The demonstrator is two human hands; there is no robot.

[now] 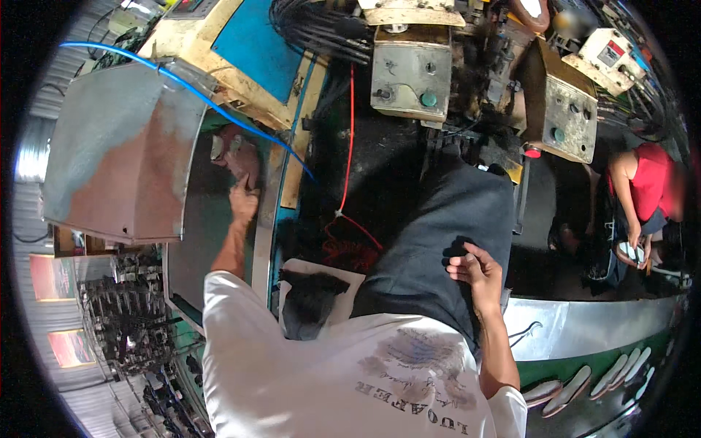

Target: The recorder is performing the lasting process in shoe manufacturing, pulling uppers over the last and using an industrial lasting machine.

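My left hand (244,200) reaches forward to the left, its fingers closed on the near end of a reddish-brown shoe upper (237,155). The shoe upper is over a dark conveyor surface (206,252), beside the opening of a grey and rust-coloured metal housing (124,157). Above my dark trousers (431,241), my right hand (480,276) hovers with its fingers loosely bent and apart. Nothing shows between them, and a dark patch beside the fingertips looks like a shadow.
Ahead stand machine control boxes (410,77) with buttons and a red knob (533,152). A blue hose (197,91) crosses the housing; a red hose (351,139) hangs mid-view. Several shoes (568,390) line a green surface at right, behind a metal ledge (606,325). Another person (646,182) sits far right.
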